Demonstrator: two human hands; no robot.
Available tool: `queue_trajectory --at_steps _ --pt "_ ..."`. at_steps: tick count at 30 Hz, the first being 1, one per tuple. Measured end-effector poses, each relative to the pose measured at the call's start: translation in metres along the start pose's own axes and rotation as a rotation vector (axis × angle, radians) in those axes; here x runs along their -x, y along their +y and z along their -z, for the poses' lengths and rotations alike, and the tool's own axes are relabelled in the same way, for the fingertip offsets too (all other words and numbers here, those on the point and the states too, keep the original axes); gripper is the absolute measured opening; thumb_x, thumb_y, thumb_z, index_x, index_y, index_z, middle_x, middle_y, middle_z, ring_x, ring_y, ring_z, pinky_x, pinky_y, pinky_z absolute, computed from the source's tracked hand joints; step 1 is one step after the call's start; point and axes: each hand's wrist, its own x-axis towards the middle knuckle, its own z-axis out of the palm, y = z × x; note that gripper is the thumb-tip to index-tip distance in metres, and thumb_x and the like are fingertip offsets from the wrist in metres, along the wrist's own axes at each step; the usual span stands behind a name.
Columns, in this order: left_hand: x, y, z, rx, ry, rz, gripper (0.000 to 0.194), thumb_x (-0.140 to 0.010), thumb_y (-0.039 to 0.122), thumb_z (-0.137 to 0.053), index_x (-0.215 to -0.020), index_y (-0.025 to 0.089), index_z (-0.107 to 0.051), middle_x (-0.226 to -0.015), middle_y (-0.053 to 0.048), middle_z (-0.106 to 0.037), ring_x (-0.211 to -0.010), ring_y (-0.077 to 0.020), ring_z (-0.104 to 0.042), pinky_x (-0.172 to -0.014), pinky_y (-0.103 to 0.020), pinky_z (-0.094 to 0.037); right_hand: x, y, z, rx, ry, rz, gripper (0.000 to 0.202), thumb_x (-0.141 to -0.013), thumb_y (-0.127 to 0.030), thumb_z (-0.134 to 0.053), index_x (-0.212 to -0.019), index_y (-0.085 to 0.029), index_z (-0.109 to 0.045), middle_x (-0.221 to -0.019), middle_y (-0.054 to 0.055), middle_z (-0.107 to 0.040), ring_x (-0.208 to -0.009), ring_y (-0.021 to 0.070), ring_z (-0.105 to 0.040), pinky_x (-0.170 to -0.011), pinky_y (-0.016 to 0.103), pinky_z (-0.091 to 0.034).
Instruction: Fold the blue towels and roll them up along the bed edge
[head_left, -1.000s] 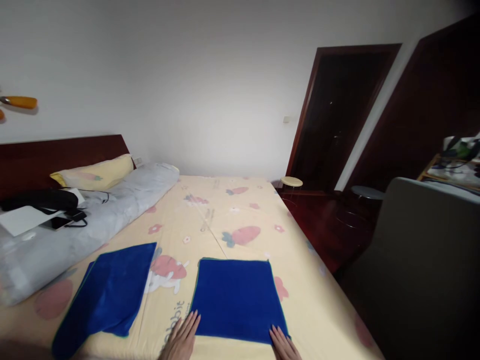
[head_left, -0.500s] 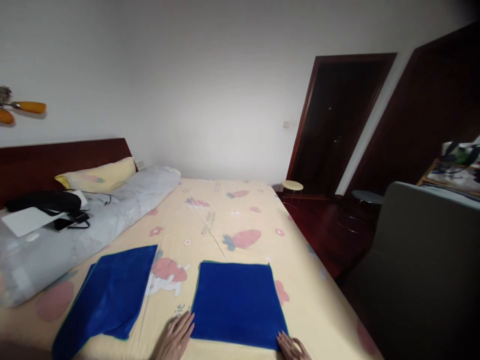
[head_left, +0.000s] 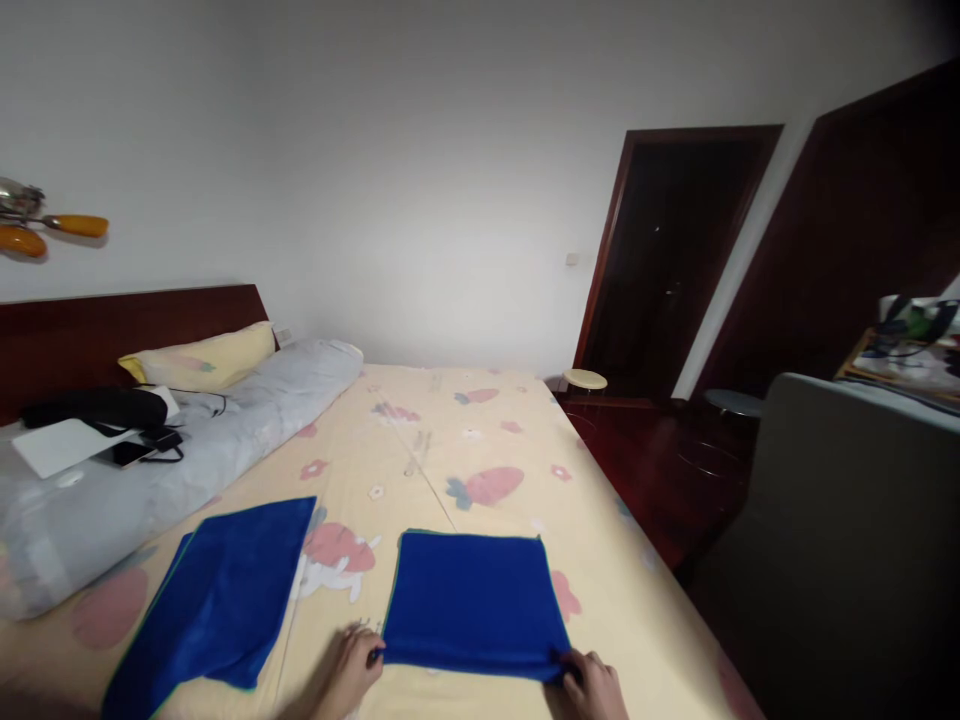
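Pinching the near corners of a square blue cloth (head_left: pixel 472 600), both hands have their fingers drawn together on the fabric. The cloth lies on the bed, just right of the rabbit print (head_left: pixel 326 576) on the yellow sheet (head_left: pixel 420 440). The left hand (head_left: pixel 351 672), nearer the person than the print and slightly right of it, is closed on the near left corner, a dark bit of fabric showing at its fingertips; the right hand (head_left: pixel 596 688), well to the right of the print, is clamped on the near right corner. Between them the near edge bunches into a soft ridge, while the rest looks flat. Left of the print lies a second blue cloth (head_left: pixel 225 600), less neatly spread and touched by neither hand; farther left and beyond is a grey quilt (head_left: pixel 262 415). The square cloth should be light, limp and hard to damage, its plush-looking face probably not slippery but apt to drag and wrinkle on the sheet. The two ends of one edge seem the best hold, with every layer caught in each grip and a gentle outward pull keeping the span straight.
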Motion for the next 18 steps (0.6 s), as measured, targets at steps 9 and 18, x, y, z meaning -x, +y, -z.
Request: queue_trajectory --at_steps 9,18 --pt "-0.024 0.020 -0.011 -0.083 0.113 0.175 0.035 -0.076 0.006 -0.041 -0.097 0.021 -0.065 -0.094 -0.002 -0.069 -0.098 -0.0174 -0.062 -0.090 -0.031 -0.041 -0.024 -0.001 -0.011 0.165 0.125 0.079 0.032 -0.077 -0.016 -0.045 -0.100 -0.020 -0.067 -0.100 0.009 -0.070 -0.092 0.0250 -0.062 -0.082 0.037 -0.044" --pt "-0.008 0.028 -0.033 -0.415 -0.005 0.054 0.049 -0.082 0.009 -0.040 -0.124 0.022 -0.061 -0.136 -0.009 -0.059 -0.129 -0.0252 -0.048 -0.110 -0.047 -0.030 -0.003 -0.008 -0.047 0.273 0.345 0.222 0.018 -0.082 -0.026 -0.050 -0.086 -0.022 -0.067 -0.085 0.007 -0.067 -0.080 0.0230 -0.060 -0.075 0.036 -0.040"
